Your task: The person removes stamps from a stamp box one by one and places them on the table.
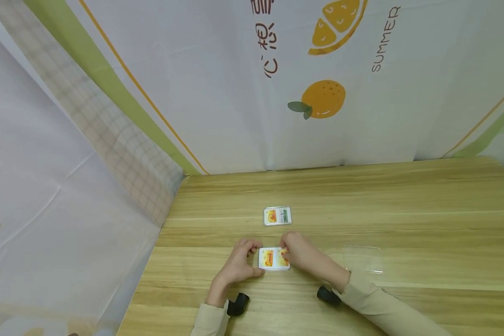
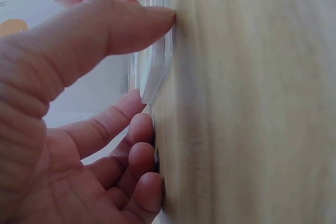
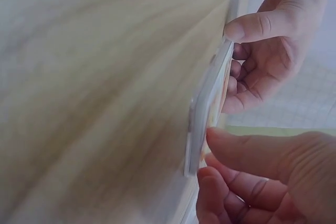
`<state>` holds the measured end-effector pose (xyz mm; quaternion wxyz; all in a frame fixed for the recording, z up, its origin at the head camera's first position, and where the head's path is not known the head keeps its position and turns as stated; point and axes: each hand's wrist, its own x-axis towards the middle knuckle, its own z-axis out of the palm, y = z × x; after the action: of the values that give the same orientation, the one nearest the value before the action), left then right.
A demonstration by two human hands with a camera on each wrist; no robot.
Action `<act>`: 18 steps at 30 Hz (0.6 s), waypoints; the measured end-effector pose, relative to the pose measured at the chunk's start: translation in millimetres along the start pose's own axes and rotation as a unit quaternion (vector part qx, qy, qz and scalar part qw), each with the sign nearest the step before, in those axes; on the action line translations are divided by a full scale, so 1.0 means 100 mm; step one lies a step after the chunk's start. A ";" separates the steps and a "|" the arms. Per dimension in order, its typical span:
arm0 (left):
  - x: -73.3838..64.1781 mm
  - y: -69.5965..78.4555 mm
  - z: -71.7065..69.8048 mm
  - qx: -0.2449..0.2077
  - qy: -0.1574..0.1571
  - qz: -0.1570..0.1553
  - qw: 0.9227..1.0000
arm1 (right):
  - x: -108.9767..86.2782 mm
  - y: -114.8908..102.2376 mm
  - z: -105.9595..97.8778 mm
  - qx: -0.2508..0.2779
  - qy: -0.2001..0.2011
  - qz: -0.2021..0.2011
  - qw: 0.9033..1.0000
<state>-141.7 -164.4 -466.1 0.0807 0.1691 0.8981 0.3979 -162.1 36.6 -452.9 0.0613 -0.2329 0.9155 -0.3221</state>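
Note:
A flat clear case (image 1: 275, 269) with a white insert and two orange-yellow picture cards lies on the table. My left hand (image 1: 237, 264) holds its left end, thumb on the near edge and index finger at the far corner. At the right end, my right hand (image 1: 301, 252) pinches at the right-hand picture card (image 1: 282, 262) with thumb and curled fingers. The right wrist view shows the right thumb (image 3: 247, 150) against the card's face; the exact grip is partly hidden. In the left wrist view, the left thumb (image 2: 131, 27) lies along the case's side.
Beyond the hands lies a second clear case (image 1: 277, 216) with one orange and one green picture. A transparent cover (image 1: 363, 259) lies beside the right forearm. The wooden table (image 1: 424, 205) meets a printed cloth (image 1: 235, 116) at the back.

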 end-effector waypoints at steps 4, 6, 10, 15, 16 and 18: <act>0.00 0.00 0.00 0.001 -0.002 -0.005 1.000 | 0.00 0.01 0.00 0.000 0.001 -0.002 1.000; -0.01 0.00 0.00 0.000 -0.002 -0.005 1.000 | 0.00 0.00 0.00 -0.003 0.004 -0.003 1.000; -0.01 0.00 0.00 -0.002 -0.003 -0.005 1.000 | 0.00 0.01 0.01 -0.010 0.009 -0.001 1.000; 0.00 0.00 0.01 -0.001 -0.001 -0.002 1.000 | 0.00 0.01 0.01 -0.015 0.015 0.001 1.000; 0.00 0.00 0.01 -0.002 0.000 0.000 1.000 | 0.00 0.01 0.01 -0.015 0.015 0.001 1.000; 0.00 0.00 0.01 -0.002 0.001 0.003 1.000 | 0.00 0.01 0.01 -0.014 0.014 0.003 1.000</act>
<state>-142.1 -164.1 -466.8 0.0793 0.1709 0.8971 0.3997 -162.2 36.3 -454.5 0.0461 -0.2263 0.9215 -0.3122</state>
